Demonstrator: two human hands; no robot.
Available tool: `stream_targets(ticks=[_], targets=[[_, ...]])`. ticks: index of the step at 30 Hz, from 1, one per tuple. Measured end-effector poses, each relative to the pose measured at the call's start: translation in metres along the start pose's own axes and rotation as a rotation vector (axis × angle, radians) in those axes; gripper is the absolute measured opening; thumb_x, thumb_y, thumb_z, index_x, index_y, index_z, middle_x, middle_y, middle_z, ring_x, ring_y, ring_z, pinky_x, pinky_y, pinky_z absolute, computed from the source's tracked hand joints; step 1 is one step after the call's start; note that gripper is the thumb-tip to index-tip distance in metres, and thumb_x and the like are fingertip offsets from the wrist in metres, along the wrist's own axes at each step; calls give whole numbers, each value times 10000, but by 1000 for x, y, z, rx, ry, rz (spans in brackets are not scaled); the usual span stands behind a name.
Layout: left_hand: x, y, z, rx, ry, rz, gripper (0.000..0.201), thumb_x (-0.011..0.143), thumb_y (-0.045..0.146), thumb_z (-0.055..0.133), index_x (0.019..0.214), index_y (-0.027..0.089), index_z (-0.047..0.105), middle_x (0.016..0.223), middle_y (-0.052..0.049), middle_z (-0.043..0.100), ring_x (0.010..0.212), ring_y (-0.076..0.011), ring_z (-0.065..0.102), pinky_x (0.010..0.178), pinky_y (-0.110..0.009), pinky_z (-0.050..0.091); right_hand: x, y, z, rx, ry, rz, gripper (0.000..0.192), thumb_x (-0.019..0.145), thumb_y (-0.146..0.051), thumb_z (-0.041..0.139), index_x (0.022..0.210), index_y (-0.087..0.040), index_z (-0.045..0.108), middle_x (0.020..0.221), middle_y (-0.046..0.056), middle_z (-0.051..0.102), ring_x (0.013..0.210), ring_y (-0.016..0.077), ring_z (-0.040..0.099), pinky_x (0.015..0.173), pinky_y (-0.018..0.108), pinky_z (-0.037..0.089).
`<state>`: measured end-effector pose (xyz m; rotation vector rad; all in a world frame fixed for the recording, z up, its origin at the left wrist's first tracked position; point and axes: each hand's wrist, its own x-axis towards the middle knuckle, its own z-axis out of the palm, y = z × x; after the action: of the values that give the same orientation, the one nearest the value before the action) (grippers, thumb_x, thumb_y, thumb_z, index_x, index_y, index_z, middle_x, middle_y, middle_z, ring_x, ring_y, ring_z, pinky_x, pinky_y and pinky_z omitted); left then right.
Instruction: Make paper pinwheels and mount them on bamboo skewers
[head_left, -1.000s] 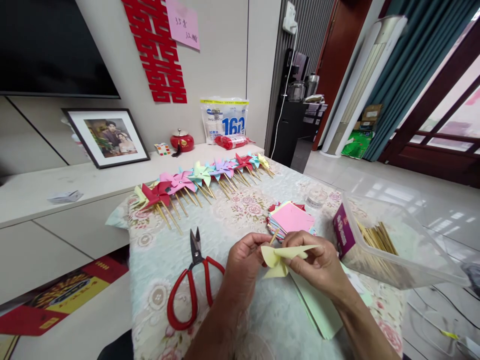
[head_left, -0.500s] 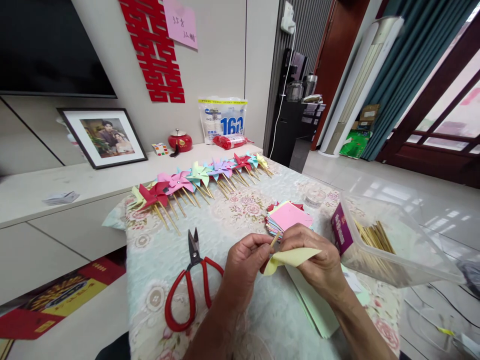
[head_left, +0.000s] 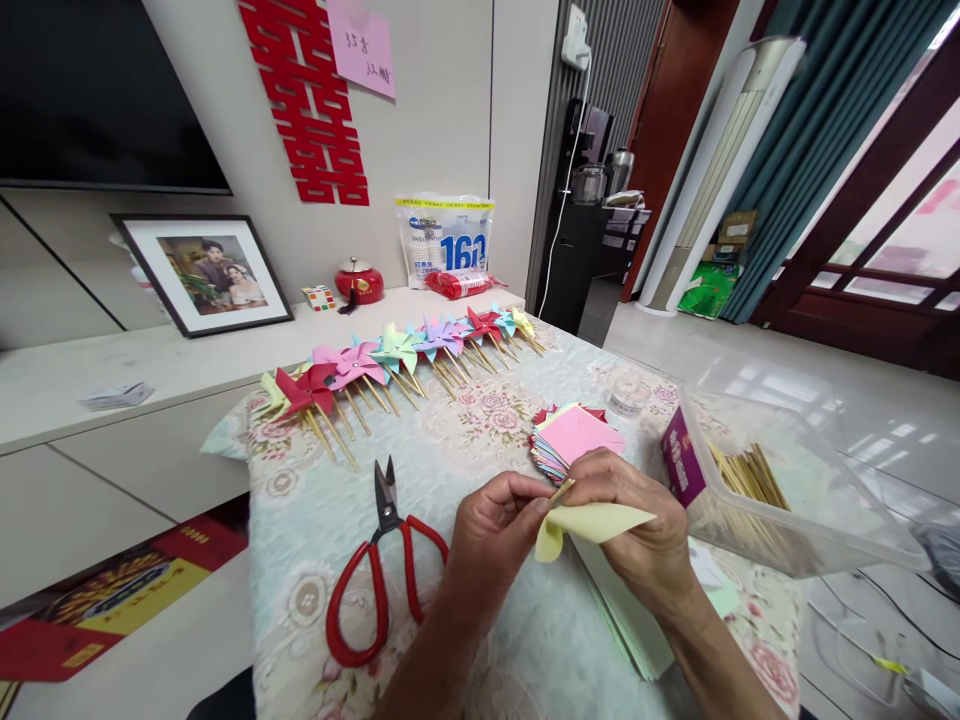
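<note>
My left hand (head_left: 495,535) and my right hand (head_left: 637,525) meet above the near part of the table. Together they hold a pale yellow folded paper (head_left: 592,522) and a thin wooden stick (head_left: 561,491) pinched between the fingertips. The paper hangs partly under my right hand. Just beyond the hands lies a stack of coloured paper squares (head_left: 574,437) with a pink sheet on top. Red-handled scissors (head_left: 379,580) lie closed to the left of my left hand.
A row of finished paper pinwheels (head_left: 390,360) on sticks lines the far edge of the floral tablecloth (head_left: 315,510). A clear plastic box (head_left: 780,490) with wooden sticks stands at the right. Pale green sheets (head_left: 637,630) lie under my right forearm. A small clear jar (head_left: 628,397) sits behind the stack.
The yellow paper has gone from a spread pinwheel shape to a flatter fold under my right hand, and the stick tip now shows between the fingertips. Both hands stayed in place.
</note>
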<state>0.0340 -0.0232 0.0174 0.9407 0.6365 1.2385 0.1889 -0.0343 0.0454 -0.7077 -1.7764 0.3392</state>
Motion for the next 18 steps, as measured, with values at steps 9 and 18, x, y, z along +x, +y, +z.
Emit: stream_targets(ticks=[9, 18], targets=[[-2, -1, 1, 7, 34, 6, 281, 695, 418, 833, 720, 156, 734, 595, -2, 644, 520, -85, 494, 526, -208, 392, 0, -2, 0, -4, -21, 28, 245, 851, -23, 631, 908, -241, 727, 825, 33, 663, 778, 186, 617, 697, 320, 488], [0, 0, 0, 12, 40, 5, 297, 691, 427, 828, 715, 153, 715, 580, 5, 622, 517, -87, 478, 531, -215, 387, -2, 0, 1, 20, -19, 35, 240, 841, -15, 639, 900, -234, 718, 821, 32, 671, 785, 186, 618, 732, 334, 482]])
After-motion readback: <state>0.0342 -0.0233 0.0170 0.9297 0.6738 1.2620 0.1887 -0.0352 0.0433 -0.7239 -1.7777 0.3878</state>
